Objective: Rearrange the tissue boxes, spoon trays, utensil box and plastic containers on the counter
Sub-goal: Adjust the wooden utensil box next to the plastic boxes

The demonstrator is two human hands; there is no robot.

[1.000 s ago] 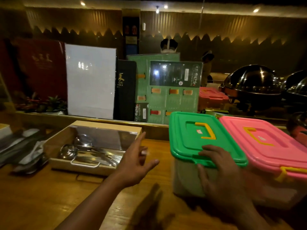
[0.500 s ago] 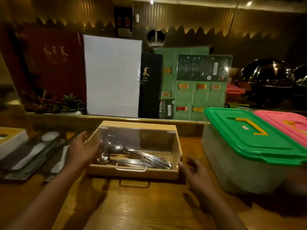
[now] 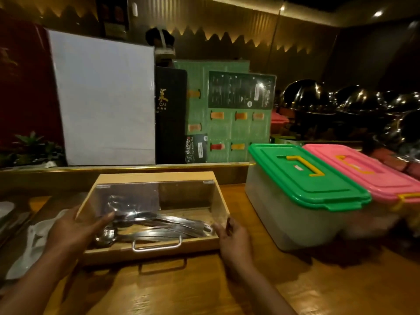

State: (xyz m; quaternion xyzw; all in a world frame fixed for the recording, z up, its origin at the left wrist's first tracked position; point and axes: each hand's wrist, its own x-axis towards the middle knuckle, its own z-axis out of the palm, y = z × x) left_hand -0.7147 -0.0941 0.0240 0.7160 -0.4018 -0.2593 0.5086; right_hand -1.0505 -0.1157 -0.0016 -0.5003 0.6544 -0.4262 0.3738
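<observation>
A wooden utensil box [image 3: 156,178] with a clear lid, a metal handle and metal spoons inside sits on the wooden counter [image 3: 204,287] in front of me. My left hand [image 3: 75,228] grips its left side, thumb on the lid. My right hand [image 3: 231,235] holds its front right corner. To the right stand two plastic containers side by side: one with a green lid [image 3: 304,178], one with a pink lid [image 3: 368,173], both with yellow handles. White spoon trays [image 3: 34,237] lie at the far left, partly hidden by my left arm.
A raised ledge [image 3: 127,167] runs behind the counter. Against it lean a white board [image 3: 104,98], a black menu [image 3: 170,114] and green menus [image 3: 229,114]. Steel chafing dishes [image 3: 318,96] stand at the back right, small plants [image 3: 31,146] at the back left.
My right hand left the green-lidded container and my left hand reached over; both have closed on the sides of the utensil box. My view has shifted left toward the box.
</observation>
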